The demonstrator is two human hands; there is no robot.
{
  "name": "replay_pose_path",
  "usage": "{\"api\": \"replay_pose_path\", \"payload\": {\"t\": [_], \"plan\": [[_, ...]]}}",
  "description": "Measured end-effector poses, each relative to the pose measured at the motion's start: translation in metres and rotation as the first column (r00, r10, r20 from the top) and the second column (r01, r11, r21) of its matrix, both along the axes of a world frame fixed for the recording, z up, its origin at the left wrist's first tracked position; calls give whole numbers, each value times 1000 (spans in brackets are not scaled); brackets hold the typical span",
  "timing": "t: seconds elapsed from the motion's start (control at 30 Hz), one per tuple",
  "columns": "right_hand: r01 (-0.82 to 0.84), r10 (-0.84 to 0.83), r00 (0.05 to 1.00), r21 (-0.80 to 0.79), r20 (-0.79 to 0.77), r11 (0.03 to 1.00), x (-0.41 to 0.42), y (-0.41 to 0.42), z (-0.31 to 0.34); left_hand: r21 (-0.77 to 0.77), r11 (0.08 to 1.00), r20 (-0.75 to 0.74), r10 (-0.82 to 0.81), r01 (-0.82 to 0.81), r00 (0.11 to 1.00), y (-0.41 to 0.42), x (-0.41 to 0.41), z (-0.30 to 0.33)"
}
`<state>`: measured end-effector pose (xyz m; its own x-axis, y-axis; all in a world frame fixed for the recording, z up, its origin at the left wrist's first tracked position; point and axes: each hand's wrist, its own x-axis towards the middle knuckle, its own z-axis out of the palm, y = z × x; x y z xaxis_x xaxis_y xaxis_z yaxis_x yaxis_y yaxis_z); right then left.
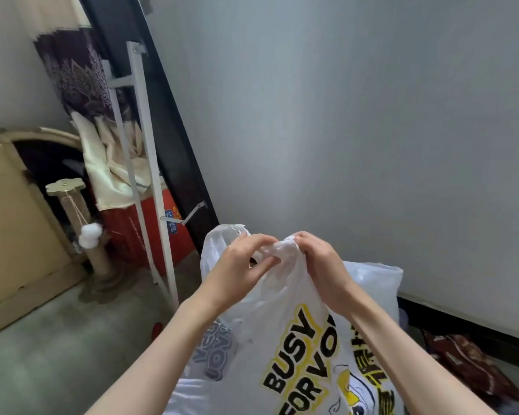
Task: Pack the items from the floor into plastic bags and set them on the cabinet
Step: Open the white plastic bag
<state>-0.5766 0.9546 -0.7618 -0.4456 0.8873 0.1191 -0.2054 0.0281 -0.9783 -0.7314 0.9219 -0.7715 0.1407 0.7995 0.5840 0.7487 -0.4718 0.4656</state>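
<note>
White, crinkled plastic is bunched between the two hands at the middle of the view. The left hand (238, 271) pinches a gathered handle of the plastic bag (285, 348) between thumb and fingers, and the right hand (318, 265) grips the neighbouring bunch of film with its fingers curled over the top. The two hands sit close together, knuckles nearly touching, both clamped on the bag's mouth.

The bag hangs below them, its long axis running from the pinched top down toward the camera, mouth pointing up and away toward the wall (342, 115). Its near face carries yellow-and-black lettering reading "BUSY FOR YO…", tilted diagonally. A second loop of the bag's film stands up just behind the left hand. Whether the bag's bottom rests on the floor cannot be told; it runs out of the lower edge.

Behind the right wrist another pale plastic bag (378, 280) stands against the wall. To the right, a dark reddish packet (468, 363) lies on the floor (57, 339). To the left stand a white metal rack (150, 175), a red container (159, 229), a cat scratching post (81, 220) with a white pompom, and a patterned curtain (72, 70).
</note>
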Motion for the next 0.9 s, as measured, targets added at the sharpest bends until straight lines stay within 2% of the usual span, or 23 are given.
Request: {"api": "replay_pose_path", "payload": {"t": [0.13, 0.2, 0.3, 0.33, 0.4, 0.47, 0.6, 0.67, 0.8, 0.9], "plan": [[-8, -36, 971, 186, 235, 983, 6, 4, -7, -88, 996, 161, 39, -25, 986, 2, 7, -2], [49, -143, 928, 269, 345, 962, 11, 8, -15, -150, 987, 197, 92, -63, 976, -3, 5, -3], [194, -444, 761, 486, 474, 852, 19, 14, -20, -236, 968, 243, 142, -84, 960, -13, 1, -8], [216, -504, 706, 526, 497, 822, 21, 14, -19, -256, 964, 272, 150, -79, 950, -16, 1, -9], [237, -543, 667, 546, 510, 803, 22, 14, -19, -272, 961, 317, 146, -58, 937, -22, 2, -4], [248, -517, 686, 504, 511, 827, 19, 11, -19, -277, 959, 305, 144, -57, 941, -26, 3, 2], [243, -315, 881, 235, 354, 941, 13, 3, -19, -252, 954, 205, 216, -162, 955, -30, -4, 7], [204, -245, 923, 163, 296, 965, 13, -1, -17, -284, 942, 192, 241, -181, 951, -31, -10, 9], [148, -199, 944, 200, 264, 968, 11, -9, -9, -408, 882, 99, 300, -237, 949, -31, -20, 8], [0, -153, 893, 338, 424, 941, 7, -16, -11, -366, 860, 61, 403, -355, 913, -30, -25, 1]]}}
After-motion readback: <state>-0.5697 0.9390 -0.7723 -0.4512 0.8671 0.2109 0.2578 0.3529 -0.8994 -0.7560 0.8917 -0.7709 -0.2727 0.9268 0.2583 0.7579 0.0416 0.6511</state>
